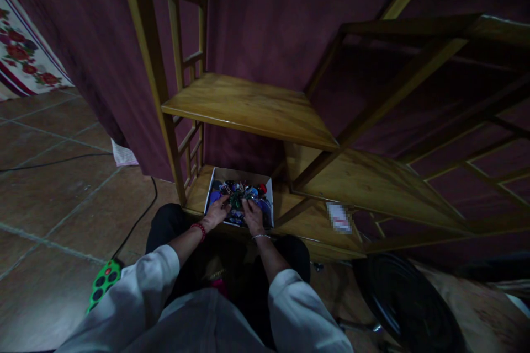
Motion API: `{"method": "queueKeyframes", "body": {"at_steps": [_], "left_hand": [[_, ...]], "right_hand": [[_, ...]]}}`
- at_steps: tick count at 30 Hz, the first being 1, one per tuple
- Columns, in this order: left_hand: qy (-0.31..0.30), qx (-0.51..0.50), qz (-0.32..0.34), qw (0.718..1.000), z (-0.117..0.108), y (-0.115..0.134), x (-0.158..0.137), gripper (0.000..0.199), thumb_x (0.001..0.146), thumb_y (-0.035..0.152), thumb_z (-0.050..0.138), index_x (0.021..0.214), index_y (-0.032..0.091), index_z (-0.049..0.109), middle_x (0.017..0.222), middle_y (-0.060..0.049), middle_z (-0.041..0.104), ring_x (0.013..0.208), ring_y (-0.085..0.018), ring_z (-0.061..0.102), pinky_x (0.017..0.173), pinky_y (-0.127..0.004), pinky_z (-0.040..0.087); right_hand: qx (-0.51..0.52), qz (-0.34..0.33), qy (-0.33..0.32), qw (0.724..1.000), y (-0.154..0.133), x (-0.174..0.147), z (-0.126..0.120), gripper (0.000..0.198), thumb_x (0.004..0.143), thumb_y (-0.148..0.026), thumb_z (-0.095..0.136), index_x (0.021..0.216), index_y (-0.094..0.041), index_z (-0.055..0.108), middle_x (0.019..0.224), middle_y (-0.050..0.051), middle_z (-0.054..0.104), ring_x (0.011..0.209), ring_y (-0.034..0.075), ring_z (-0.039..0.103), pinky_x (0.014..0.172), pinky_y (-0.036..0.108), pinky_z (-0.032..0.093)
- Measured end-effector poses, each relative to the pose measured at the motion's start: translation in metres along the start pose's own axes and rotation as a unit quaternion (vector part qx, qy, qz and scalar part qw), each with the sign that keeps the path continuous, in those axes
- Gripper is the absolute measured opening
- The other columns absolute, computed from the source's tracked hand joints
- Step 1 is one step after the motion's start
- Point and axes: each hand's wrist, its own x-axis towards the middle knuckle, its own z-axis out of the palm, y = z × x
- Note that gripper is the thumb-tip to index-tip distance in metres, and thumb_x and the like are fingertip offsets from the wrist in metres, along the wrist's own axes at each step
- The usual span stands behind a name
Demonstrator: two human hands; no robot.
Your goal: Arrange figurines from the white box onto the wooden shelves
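A shallow white box (244, 173) stands on the low wooden shelf, filled with small jumbled items in several colours. Both my hands reach into it from the front. My left hand (218, 212), with a red bead bracelet at the wrist, has its fingers curled in at the box's left half. On the other side my right hand (252, 216), a pale bangle at its wrist, bends its fingers inward. Between the fingertips lies a dark green, tangled-looking thing (236, 199); its kind is too small and dim to tell. A red round item (262, 190) sits at the box's back right.
Wooden shelf boards (248, 107) and slanted posts rise around the box. A paper (339, 217) lies on the shelf to the right. A green power strip (103, 282) and its cable are on the tiled floor at left. A black round object (408, 303) stands lower right.
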Motion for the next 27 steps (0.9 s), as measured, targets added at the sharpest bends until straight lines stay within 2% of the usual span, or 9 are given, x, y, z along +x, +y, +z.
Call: {"method": "queueKeyframes", "body": {"at_steps": [3,8,13,16,20,24,27], "left_hand": [[-0.013,-0.073,-0.032,0.997,0.003,-0.002,0.001,0.043,0.08,0.021,0.047,0.122,0.015,0.049,0.085,-0.004,0.065,0.07,-0.012,0.06,0.064,-0.025,0.05],[-0.007,-0.192,-0.087,0.978,0.006,-0.003,0.007,0.034,0.079,0.023,0.051,0.111,0.013,0.055,0.077,-0.003,0.061,0.062,-0.01,0.055,0.054,-0.02,0.045],[0.029,-0.267,-0.096,0.959,0.004,0.002,0.011,0.029,0.072,0.027,0.06,0.099,0.015,0.059,0.086,-0.005,0.061,0.069,-0.012,0.055,0.056,-0.021,0.044],[0.034,-0.295,-0.104,0.949,0.002,0.004,0.012,0.028,0.07,0.029,0.063,0.095,0.015,0.059,0.092,-0.007,0.061,0.076,-0.014,0.055,0.057,-0.022,0.045],[0.04,-0.316,-0.104,0.942,-0.001,0.008,0.012,0.028,0.068,0.035,0.065,0.087,0.016,0.059,0.088,-0.005,0.06,0.075,-0.014,0.054,0.056,-0.021,0.044],[0.035,-0.33,-0.085,0.939,-0.003,0.012,0.011,0.032,0.065,0.045,0.065,0.078,0.016,0.058,0.072,-0.001,0.057,0.064,-0.011,0.052,0.052,-0.021,0.041],[0.031,-0.356,-0.09,0.93,-0.004,0.015,0.013,0.035,0.065,0.047,0.064,0.08,0.017,0.056,0.064,0.001,0.055,0.056,-0.01,0.051,0.05,-0.021,0.039]], "right_hand": [[-0.009,0.001,0.005,1.0,0.002,0.001,0.0,0.044,0.074,-0.057,0.047,0.073,-0.017,0.064,0.054,-0.001,0.057,0.051,0.012,0.051,0.048,0.023,0.041],[-0.007,0.079,-0.025,0.997,0.0,0.006,0.0,0.045,0.07,-0.059,0.051,0.08,-0.017,0.065,0.062,0.0,0.061,0.058,0.013,0.054,0.052,0.023,0.042],[0.053,0.151,-0.025,0.987,-0.01,0.007,0.0,0.052,0.064,-0.057,0.059,0.099,-0.019,0.062,0.082,0.003,0.066,0.064,0.015,0.058,0.053,0.025,0.045],[0.097,0.187,-0.027,0.977,-0.015,0.005,0.0,0.062,0.062,-0.055,0.062,0.112,-0.018,0.057,0.083,0.005,0.068,0.067,0.018,0.061,0.052,0.026,0.044],[0.144,0.177,-0.027,0.973,-0.016,0.004,0.0,0.064,0.061,-0.051,0.066,0.114,-0.017,0.057,0.081,0.005,0.069,0.07,0.019,0.062,0.058,0.028,0.046],[0.169,0.168,-0.017,0.971,-0.02,0.006,0.003,0.059,0.059,-0.048,0.069,0.11,-0.018,0.06,0.083,0.004,0.069,0.074,0.02,0.063,0.064,0.03,0.048],[0.173,0.155,-0.019,0.972,-0.025,0.008,0.005,0.056,0.06,-0.048,0.068,0.107,-0.019,0.062,0.084,0.003,0.068,0.074,0.019,0.063,0.065,0.03,0.049]]}}
